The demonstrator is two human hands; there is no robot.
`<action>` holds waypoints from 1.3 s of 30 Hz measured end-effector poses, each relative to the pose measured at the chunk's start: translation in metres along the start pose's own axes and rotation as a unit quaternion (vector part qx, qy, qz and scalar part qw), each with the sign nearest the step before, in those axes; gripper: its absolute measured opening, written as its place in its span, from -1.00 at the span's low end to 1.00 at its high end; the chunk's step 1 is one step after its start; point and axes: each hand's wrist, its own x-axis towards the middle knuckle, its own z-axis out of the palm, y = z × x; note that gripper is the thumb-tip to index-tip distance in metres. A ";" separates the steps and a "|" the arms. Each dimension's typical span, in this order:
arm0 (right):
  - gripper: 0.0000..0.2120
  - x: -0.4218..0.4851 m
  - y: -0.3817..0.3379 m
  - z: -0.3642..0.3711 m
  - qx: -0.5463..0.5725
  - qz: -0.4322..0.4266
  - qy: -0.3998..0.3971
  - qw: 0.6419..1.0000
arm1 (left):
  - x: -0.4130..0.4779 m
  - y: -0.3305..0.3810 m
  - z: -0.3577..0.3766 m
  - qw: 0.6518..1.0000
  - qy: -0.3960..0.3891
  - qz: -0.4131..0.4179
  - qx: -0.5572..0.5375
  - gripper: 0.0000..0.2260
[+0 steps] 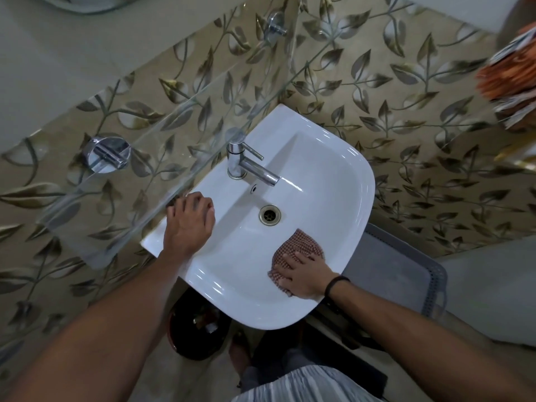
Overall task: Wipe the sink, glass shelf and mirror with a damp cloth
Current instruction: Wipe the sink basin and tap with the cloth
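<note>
A small red-and-white checked cloth (298,245) lies crumpled against the inner right slope of the white ceramic sink (356,181), close to its front rim. The right hand (304,278) lies flat on the cloth's near part with straight, spread fingers, pressing it to the basin rather than gripping it. A black band (333,284) circles that wrist. The left hand (188,224) rests on the sink's left rim with loosely bent fingers and holds nothing.

A chrome single-lever tap (246,165) stands at the back rim, its spout reaching over the bowl. A small overflow hole (254,187) lies below it, and a round brass-toned drain (269,215) sits at the bottom, well apart from the cloth. A clear glass shelf (174,120) runs above the sink's back and left edges on two chrome brackets (107,155), its front edge just beside the left hand's fingers. A curved edge, likely the mirror (95,2), shows at the top left.

The wall carries beige tiles with a leaf pattern (406,140). A grey perforated plastic basket (406,256) sits below the sink's right edge, and a dark round bin (197,329) below its front. Something orange and white (513,76) hangs blurred at the far right.
</note>
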 end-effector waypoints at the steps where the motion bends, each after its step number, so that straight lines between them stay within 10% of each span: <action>1: -0.45 -0.003 -0.001 0.001 0.003 -0.010 -0.005 1.000 | 0.000 0.000 -0.001 1.000 0.001 -0.001 0.000 -0.74; 14: -0.36 0.051 0.133 -0.051 -0.081 0.166 0.100 0.978 | 0.002 0.000 -0.002 0.999 0.008 -0.015 -0.027 -0.81; 20: -0.29 0.048 0.115 -0.034 -0.131 0.031 0.070 0.988 | 0.003 0.001 -0.004 0.999 0.014 -0.022 -0.042 -0.82; 30: -0.42 0.102 0.202 -0.114 -0.201 0.051 0.170 0.963 | 0.004 0.003 -0.004 0.999 0.009 -0.023 -0.036 -0.81; 39: -0.30 0.168 0.114 -0.096 -0.098 0.017 0.168 0.981 | 0.002 0.002 -0.001 0.998 -0.002 -0.028 -0.048 -0.83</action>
